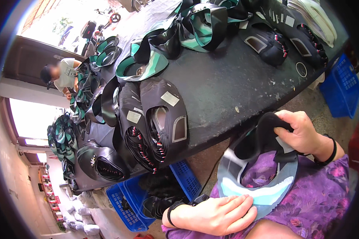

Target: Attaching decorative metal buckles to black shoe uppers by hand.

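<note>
A loop-shaped shoe upper (269,201), black on one part and grey-blue with white and turquoise waves on the other, lies over my lap. My right hand (303,133) is closed on its black part, with the thumb and fingers pinching the fabric. A pale patch shows on the black fabric below that hand. My left hand (223,215) rests on the turquoise and grey-blue edge, its fingers stretched out and lying flat together. The purple patterned cloth (319,199) over my legs shows through the upper's opening.
A dark worktable (215,91) carries stacked black uppers (163,115), teal-patterned uppers (147,65) and more black stacks (267,44). Blue crates (187,179) with black pieces stand under its near edge, another blue crate (341,87) at right. A person (66,75) is at the far left.
</note>
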Demonstrator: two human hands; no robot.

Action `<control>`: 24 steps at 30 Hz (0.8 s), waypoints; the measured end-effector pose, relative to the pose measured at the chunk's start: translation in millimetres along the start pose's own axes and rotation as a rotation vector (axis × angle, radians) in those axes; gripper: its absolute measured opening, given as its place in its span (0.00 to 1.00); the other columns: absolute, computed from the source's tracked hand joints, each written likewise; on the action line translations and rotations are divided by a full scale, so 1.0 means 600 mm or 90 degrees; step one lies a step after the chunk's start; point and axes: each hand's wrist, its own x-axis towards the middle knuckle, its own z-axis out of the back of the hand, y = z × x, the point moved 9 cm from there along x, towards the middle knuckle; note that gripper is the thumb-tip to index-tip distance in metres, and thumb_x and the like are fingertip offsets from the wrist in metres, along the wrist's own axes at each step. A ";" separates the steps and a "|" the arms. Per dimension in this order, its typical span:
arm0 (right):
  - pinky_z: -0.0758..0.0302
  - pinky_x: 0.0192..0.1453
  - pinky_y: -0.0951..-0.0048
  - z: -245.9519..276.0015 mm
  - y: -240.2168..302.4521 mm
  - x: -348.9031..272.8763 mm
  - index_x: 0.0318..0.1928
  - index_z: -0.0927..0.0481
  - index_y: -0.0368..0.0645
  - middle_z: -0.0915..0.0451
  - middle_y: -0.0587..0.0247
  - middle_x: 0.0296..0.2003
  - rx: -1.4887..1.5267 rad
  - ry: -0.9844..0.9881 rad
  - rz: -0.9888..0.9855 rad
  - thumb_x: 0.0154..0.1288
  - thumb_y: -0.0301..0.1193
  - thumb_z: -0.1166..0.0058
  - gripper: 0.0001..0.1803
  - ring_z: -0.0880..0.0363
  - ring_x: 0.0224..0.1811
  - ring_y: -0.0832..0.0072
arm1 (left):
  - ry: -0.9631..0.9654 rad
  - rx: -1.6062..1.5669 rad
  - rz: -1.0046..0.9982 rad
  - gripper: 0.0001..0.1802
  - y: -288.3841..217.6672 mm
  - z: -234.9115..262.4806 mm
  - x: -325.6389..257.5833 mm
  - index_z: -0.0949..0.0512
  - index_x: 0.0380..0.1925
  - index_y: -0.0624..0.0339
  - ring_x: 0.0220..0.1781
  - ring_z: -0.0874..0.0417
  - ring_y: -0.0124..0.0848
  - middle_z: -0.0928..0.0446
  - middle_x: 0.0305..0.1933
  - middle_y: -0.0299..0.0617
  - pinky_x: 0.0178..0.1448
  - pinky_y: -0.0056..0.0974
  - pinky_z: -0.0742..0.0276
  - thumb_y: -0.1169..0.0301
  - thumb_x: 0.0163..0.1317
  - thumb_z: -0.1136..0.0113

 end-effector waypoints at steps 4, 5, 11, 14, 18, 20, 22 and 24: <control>0.26 0.36 0.75 -0.024 0.037 0.003 0.41 0.25 0.37 0.21 0.57 0.32 0.062 0.093 0.104 0.48 0.22 0.43 0.16 0.20 0.31 0.66 | -0.024 0.020 0.038 0.16 0.024 0.011 0.012 0.30 0.38 0.66 0.38 0.20 0.37 0.25 0.38 0.51 0.42 0.34 0.24 0.71 0.48 0.48; 0.26 0.36 0.75 -0.015 0.034 0.005 0.41 0.25 0.37 0.21 0.57 0.32 0.056 0.094 0.107 0.48 0.22 0.43 0.16 0.20 0.31 0.66 | -0.024 0.006 0.064 0.16 0.038 0.005 0.011 0.30 0.37 0.65 0.37 0.20 0.37 0.25 0.37 0.51 0.42 0.34 0.24 0.71 0.47 0.47; 0.26 0.41 0.73 -0.010 0.048 -0.001 0.50 0.29 0.36 0.20 0.60 0.32 0.235 0.210 0.248 0.42 0.50 0.36 0.38 0.21 0.35 0.71 | -0.179 -0.111 0.228 0.11 0.122 0.050 -0.005 0.24 0.28 0.66 0.33 0.20 0.36 0.24 0.36 0.52 0.34 0.33 0.23 0.82 0.39 0.40; 0.29 0.45 0.75 0.030 0.032 0.032 0.49 0.31 0.36 0.23 0.64 0.33 0.217 0.059 0.168 0.46 0.39 0.36 0.32 0.24 0.36 0.76 | -0.299 -0.001 0.295 0.12 0.175 0.113 -0.006 0.23 0.30 0.66 0.38 0.22 0.37 0.25 0.38 0.51 0.41 0.36 0.26 0.85 0.42 0.42; 0.34 0.52 0.74 0.092 -0.003 0.085 0.51 0.34 0.37 0.27 0.63 0.41 0.133 -0.179 0.160 0.52 0.24 0.46 0.24 0.30 0.46 0.78 | -0.441 -0.014 0.410 0.23 0.314 0.157 0.000 0.31 0.47 0.65 0.40 0.25 0.36 0.26 0.40 0.46 0.46 0.34 0.30 0.83 0.47 0.44; 0.33 0.52 0.70 0.105 0.023 0.084 0.48 0.31 0.38 0.27 0.57 0.41 -0.128 -0.295 0.261 0.51 0.24 0.46 0.21 0.28 0.45 0.68 | -0.454 -0.054 0.470 0.27 0.414 0.136 -0.014 0.37 0.52 0.64 0.41 0.26 0.32 0.27 0.43 0.45 0.47 0.32 0.31 0.81 0.49 0.44; 0.33 0.52 0.64 0.058 0.059 0.077 0.42 0.28 0.38 0.27 0.54 0.40 -0.249 -0.208 0.383 0.48 0.24 0.46 0.17 0.29 0.44 0.60 | -0.453 -0.121 0.548 0.28 0.520 0.094 -0.083 0.39 0.55 0.63 0.43 0.27 0.29 0.29 0.45 0.45 0.49 0.31 0.32 0.81 0.51 0.45; 0.34 0.55 0.61 -0.021 0.052 0.070 0.41 0.27 0.39 0.27 0.57 0.38 -0.261 0.036 0.419 0.46 0.32 0.41 0.19 0.29 0.45 0.62 | -0.435 -0.188 0.626 0.28 0.583 0.045 -0.134 0.39 0.55 0.63 0.43 0.27 0.28 0.29 0.44 0.46 0.49 0.30 0.32 0.80 0.51 0.46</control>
